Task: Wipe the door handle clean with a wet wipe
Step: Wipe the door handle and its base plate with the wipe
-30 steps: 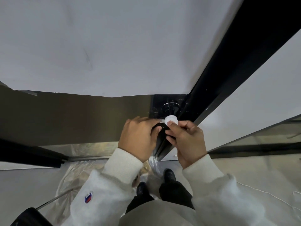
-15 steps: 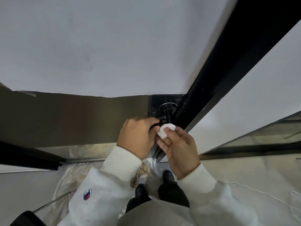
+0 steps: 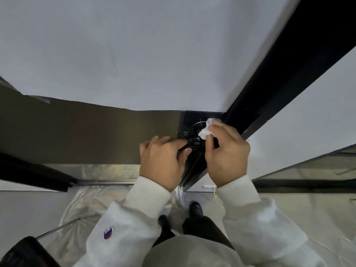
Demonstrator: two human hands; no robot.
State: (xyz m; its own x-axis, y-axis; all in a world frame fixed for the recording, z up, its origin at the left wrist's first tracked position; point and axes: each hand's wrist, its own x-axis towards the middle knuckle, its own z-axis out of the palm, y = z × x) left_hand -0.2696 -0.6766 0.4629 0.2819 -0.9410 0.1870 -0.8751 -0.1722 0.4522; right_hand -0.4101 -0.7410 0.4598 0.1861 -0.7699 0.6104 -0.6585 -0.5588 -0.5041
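The black door handle (image 3: 193, 143) juts from a dark lock plate (image 3: 189, 120) at the door's edge, just below centre. My left hand (image 3: 163, 162) is wrapped around the handle's lever from the left. My right hand (image 3: 227, 151) pinches a crumpled white wet wipe (image 3: 207, 129) and presses it against the round rosette above the lever. Most of the lever is hidden under my left fingers.
The black door edge (image 3: 279, 74) runs up to the top right. White wall panels fill the top. Clear plastic sheeting (image 3: 92, 205) covers the floor by my dark shoes (image 3: 195, 208). A black object (image 3: 25, 253) sits at the bottom left corner.
My right hand has carried the wipe upward and to the right, from the lever's base onto the round rosette. My left hand kept its hold on the lever.
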